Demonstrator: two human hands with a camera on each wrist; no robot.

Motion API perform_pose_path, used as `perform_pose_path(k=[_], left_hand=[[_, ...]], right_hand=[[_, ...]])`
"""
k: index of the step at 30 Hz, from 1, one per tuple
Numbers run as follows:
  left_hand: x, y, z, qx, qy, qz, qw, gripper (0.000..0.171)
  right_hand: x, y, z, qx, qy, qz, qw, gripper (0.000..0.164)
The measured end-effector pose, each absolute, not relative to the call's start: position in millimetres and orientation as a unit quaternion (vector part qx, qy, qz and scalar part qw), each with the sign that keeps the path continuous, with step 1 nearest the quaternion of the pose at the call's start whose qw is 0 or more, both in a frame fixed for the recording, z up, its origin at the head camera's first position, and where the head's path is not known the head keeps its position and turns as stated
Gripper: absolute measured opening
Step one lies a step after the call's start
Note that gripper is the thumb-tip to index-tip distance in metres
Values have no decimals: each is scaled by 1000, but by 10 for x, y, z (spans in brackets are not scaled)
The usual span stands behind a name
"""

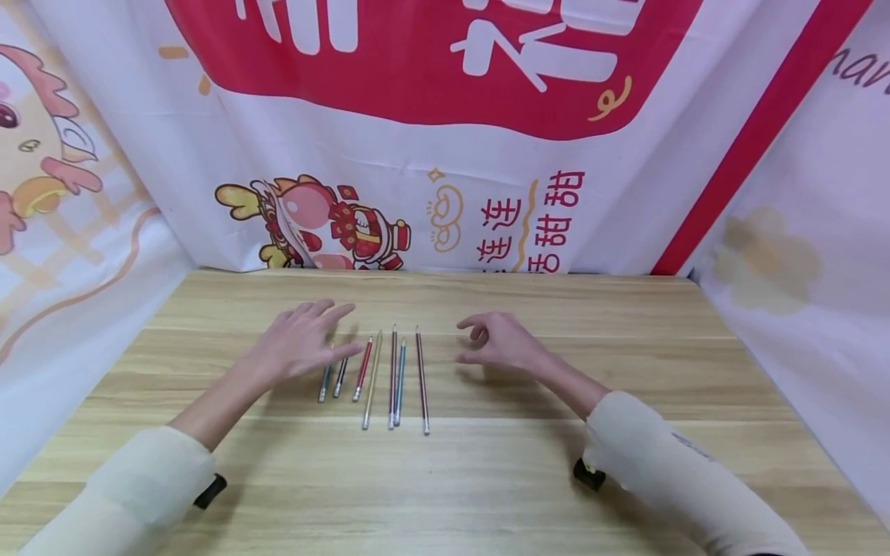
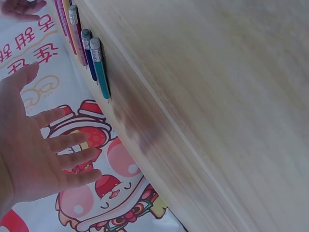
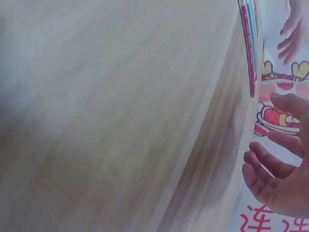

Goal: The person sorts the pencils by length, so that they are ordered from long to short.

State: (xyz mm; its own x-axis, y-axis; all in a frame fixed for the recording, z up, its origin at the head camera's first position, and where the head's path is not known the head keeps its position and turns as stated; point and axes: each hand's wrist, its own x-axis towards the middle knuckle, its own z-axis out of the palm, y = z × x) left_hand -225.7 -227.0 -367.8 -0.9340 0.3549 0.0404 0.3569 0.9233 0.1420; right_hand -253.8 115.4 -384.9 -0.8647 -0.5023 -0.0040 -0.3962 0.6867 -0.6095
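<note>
Several pencils with eraser ends lie in a loose row on the wooden table, erasers toward the person. The left hand (image 1: 300, 340) hovers over the row's left end, fingers spread and holding nothing. It partly covers a teal pencil (image 2: 100, 67) and a dark blue pencil (image 2: 90, 55). A short red pencil (image 1: 364, 369) and a yellowish pencil (image 1: 372, 380) come beside them. Farther right are a maroon pencil (image 1: 393, 378), a blue pencil (image 1: 400, 382) and, set a little apart, another maroon pencil (image 1: 422, 380). To its right the right hand (image 1: 504, 341) hangs above the table, fingers loosely bent, nothing held.
The wooden table (image 1: 445, 494) ends at the back against a white and red printed cloth (image 1: 389, 143). More printed cloth hangs along the left and right sides. Black straps show under both sleeves at the wrists.
</note>
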Motion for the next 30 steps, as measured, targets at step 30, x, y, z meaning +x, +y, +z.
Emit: perform_pose_path(k=[30], left_hand=[[-2269,-2063,-3601,-194,-973,-125,-26,78]], right_hand=[[-2481,588,-3998,-270,875,-368,158,48]])
